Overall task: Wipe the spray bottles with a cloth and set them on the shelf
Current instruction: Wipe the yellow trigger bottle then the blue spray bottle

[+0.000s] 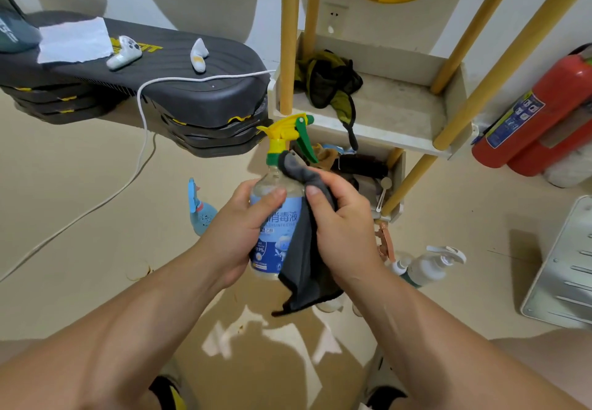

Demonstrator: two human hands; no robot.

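Cloth (302, 268) covers the right side of the spray bottle (282, 240), so that flank and part of the blue label cannot be read. The bottle is upright in the air between both hands, in front of the shelf (400, 105). Its yellow and green trigger head is clear of the fingers. The left hand (234, 236) grips the body from the left, thumb curled across the front near the shoulder. Its other fingers pass behind the bottle, out of sight. The right hand (349, 236) pinches the dark grey cloth against the neck and side, thumb on top, fingers curled into the fabric (only their knuckles show). The cloth's loose end hangs below the bottle's base.

A blue spray bottle (201, 214) stands on the floor to the left, its lower right part hidden by the left wrist. A white trigger bottle (429, 265) is on the floor near the right forearm, which covers its lower end; whether it stands or lies cannot be told. The shelf's upper tray holds a crumpled dark and olive garment (330, 83). The lower compartment is a jumble too crowded to name, half blocked by the trigger head and the right hand. Two red fire extinguishers (528, 131) are cut off at the right edge. On the stacked black platforms (192, 95) at upper left lie a white sheet (75, 41) and a game controller (123, 52).
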